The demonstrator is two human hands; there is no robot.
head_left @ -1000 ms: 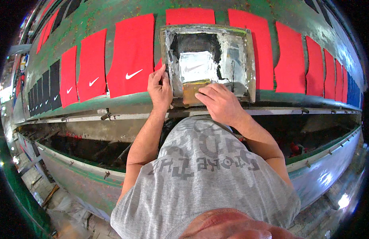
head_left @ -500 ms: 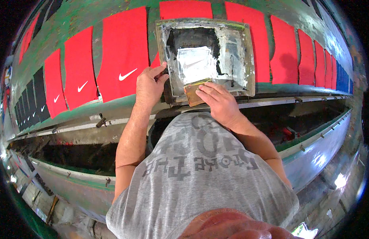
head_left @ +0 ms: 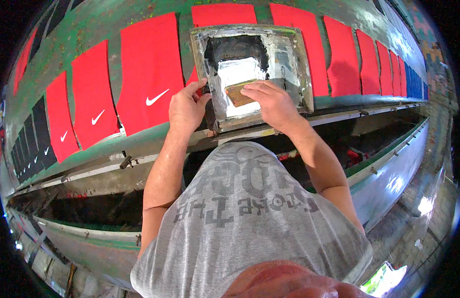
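Observation:
A printing screen (head_left: 302, 54) in a worn frame lies over red fabric, its inside smeared white and black around a bright white patch (head_left: 237, 68). My left hand (head_left: 186, 108) grips the frame's left edge with thumb and fingers. In my right hand (head_left: 273, 103) is a flat brown squeegee (head_left: 238, 98), fingers pressed over it, resting on the lower part of the white patch. Left of the screen, red fabric pieces (head_left: 148, 62) carry white curved marks.
The long green printing table (head_left: 90, 30) holds rows of cut pieces: black (head_left: 46, 131) at left, red (head_left: 341, 54) and blue (head_left: 414, 77) at right. A metal rail (head_left: 334, 113) with small clamps runs along the near edge, above a dark trough (head_left: 90, 193).
My right hand and the squeegee have moved upward from the screen's lower edge onto the white patch. My left hand stays on the frame. The view has shifted and turned slightly.

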